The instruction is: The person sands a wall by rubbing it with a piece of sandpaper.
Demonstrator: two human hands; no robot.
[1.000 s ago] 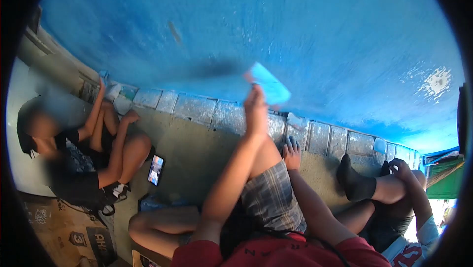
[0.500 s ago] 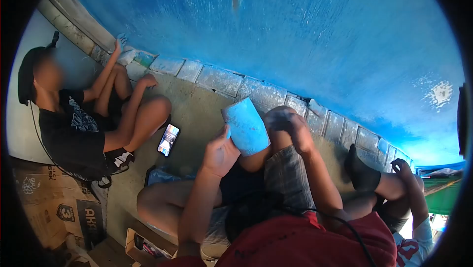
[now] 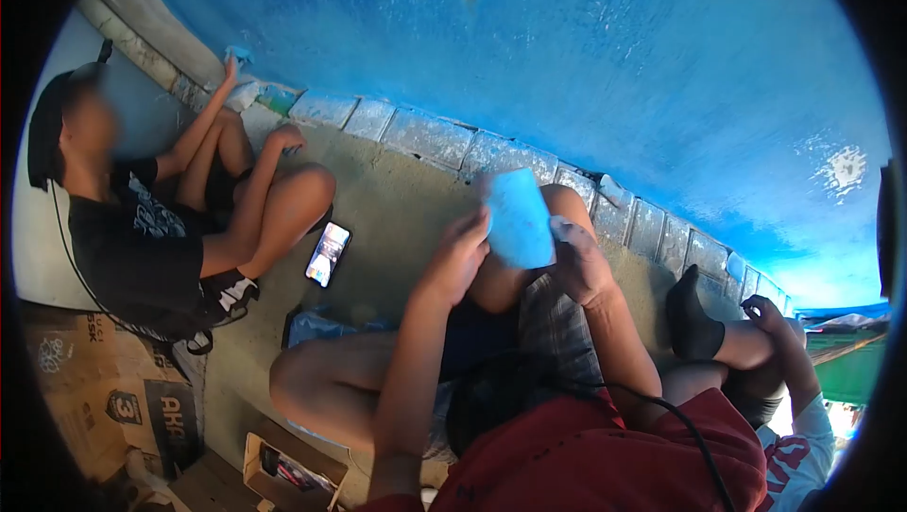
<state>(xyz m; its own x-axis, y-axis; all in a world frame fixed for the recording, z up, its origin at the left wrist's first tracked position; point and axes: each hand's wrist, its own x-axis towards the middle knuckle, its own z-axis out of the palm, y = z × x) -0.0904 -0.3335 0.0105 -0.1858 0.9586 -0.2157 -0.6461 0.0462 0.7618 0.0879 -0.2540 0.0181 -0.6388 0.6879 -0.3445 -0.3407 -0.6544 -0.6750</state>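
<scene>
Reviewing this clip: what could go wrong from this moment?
Two possible risks:

1. The left hand pinches the blue sheet near one side, with the right hand at the opposite edge. If either pulls unevenly, the sheet might slip or tear.

2. A phone lies screen-up on the floor, between the wearer and the person in black; a shifting leg could knock or press it.

Location type: informal work area on a bare grey-brown concrete floor (image 3: 387, 214). Indicators: glossy, streaked blue-painted wall (image 3: 652, 87), whitish-stained row of grey rectangular blocks (image 3: 430, 145) along its base, printed brown cardboard (image 3: 85, 399).
</scene>
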